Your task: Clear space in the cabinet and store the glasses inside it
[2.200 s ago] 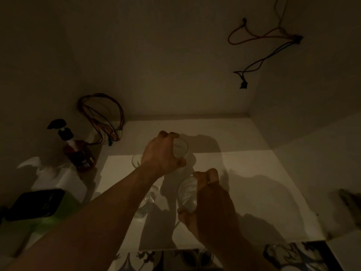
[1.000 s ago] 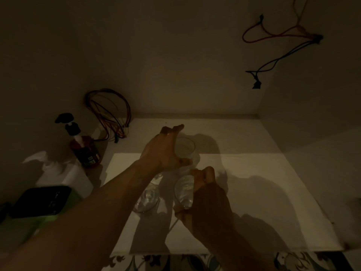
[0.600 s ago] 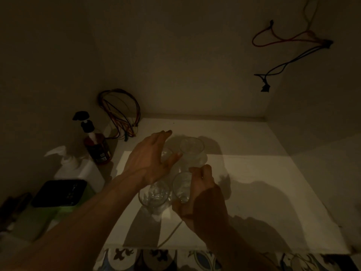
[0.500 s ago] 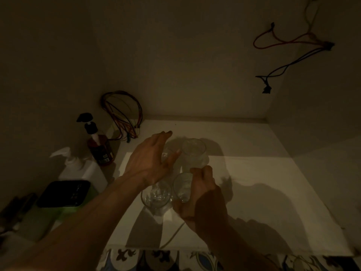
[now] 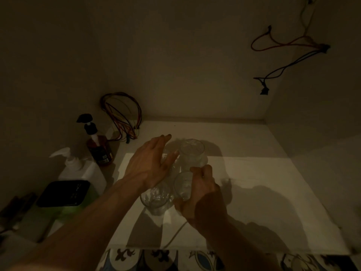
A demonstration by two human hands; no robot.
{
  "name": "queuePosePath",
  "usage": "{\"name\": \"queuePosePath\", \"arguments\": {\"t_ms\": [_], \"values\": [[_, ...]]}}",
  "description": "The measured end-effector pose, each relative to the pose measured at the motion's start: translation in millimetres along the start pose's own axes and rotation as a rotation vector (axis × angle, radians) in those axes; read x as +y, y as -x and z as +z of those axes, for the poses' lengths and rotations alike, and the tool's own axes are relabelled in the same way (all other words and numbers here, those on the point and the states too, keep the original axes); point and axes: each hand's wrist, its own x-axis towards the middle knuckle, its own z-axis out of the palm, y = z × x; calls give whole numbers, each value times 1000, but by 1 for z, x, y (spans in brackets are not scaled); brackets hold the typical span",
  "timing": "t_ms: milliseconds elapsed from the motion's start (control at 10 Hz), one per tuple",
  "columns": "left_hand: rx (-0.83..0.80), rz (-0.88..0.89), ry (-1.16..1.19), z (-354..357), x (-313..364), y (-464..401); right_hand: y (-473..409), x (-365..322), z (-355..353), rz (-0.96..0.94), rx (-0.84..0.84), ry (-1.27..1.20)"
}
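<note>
In a dim cabinet, clear glasses stand grouped on the white shelf (image 5: 254, 192). The rear glass (image 5: 192, 151) stands free at the back. My left hand (image 5: 150, 165) hovers just left of it with its fingers spread and straight, holding nothing; another glass shows partly under its fingers. A front glass (image 5: 155, 197) stands below my left wrist. My right hand (image 5: 199, 190) grips a glass (image 5: 182, 184) beside that one, fingers curled round its right side.
Along the left wall stand a dark pump bottle (image 5: 98, 147), a white pump bottle (image 5: 78, 169) and a black-lidded green box (image 5: 64, 192). A wire bundle (image 5: 123, 114) sits in the back left corner. Loose wires (image 5: 283, 61) hang on the right wall.
My left hand has let go of the rear glass and opened, drawing back to the left. My right hand has carried its glass slightly forward beside the front glass. The camera shifted right.
</note>
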Motion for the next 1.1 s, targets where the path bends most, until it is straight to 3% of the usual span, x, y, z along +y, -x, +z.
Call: {"name": "queuePosePath", "arguments": {"t_ms": [800, 1100], "values": [[-47, -76, -85, -10, -11, 32, 4, 9, -3, 92, -94, -39], [-175, -192, -148, -47, 4, 73, 20, -2, -56, 123, -126, 142]]}}
